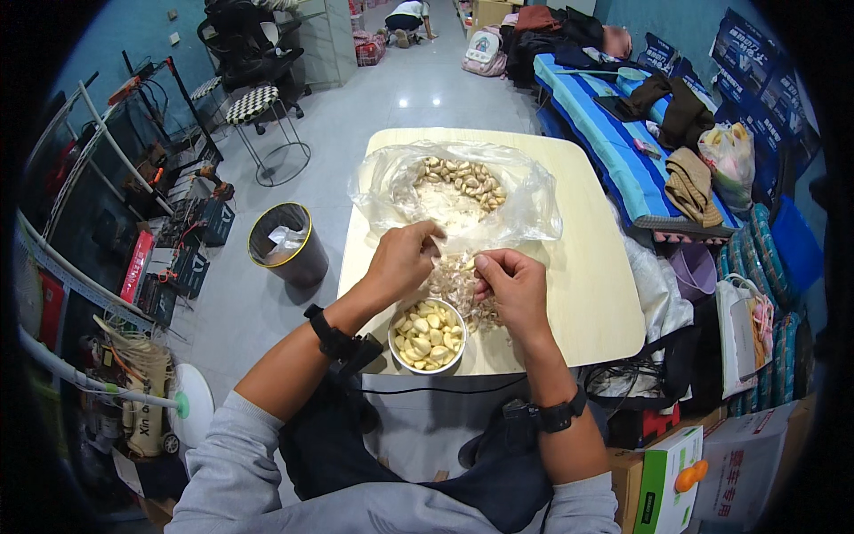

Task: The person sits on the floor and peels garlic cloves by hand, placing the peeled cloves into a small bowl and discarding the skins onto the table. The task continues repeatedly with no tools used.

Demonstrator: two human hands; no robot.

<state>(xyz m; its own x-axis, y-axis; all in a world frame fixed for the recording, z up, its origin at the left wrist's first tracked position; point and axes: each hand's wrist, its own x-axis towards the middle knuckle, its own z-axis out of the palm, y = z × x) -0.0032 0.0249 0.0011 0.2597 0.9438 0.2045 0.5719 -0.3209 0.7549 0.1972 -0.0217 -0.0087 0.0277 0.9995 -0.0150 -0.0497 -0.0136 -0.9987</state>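
My right hand [519, 288] pinches a pale garlic clove [470, 264] between thumb and fingers, above a heap of papery garlic skins [448, 282]. To its left, my left hand [402, 261] hovers with bent fingers at the near edge of a clear plastic bag [530, 217]; whether something small is between its fingertips is hidden. Unpeeled garlic cloves [477, 179] lie inside the spread-out bag, along its far and right side. A white-rimmed bowl [391, 344] heaped with peeled garlic cloves [427, 336] stands at the table's near edge, below my left hand.
The pale table [594, 287] has rounded corners. Left of it stands a lined trash bin [293, 257], with a checkered stool [252, 105] beyond. A bed with blue striped covering [587, 127] runs along the right. Far off, a person [407, 20] crouches on the floor.
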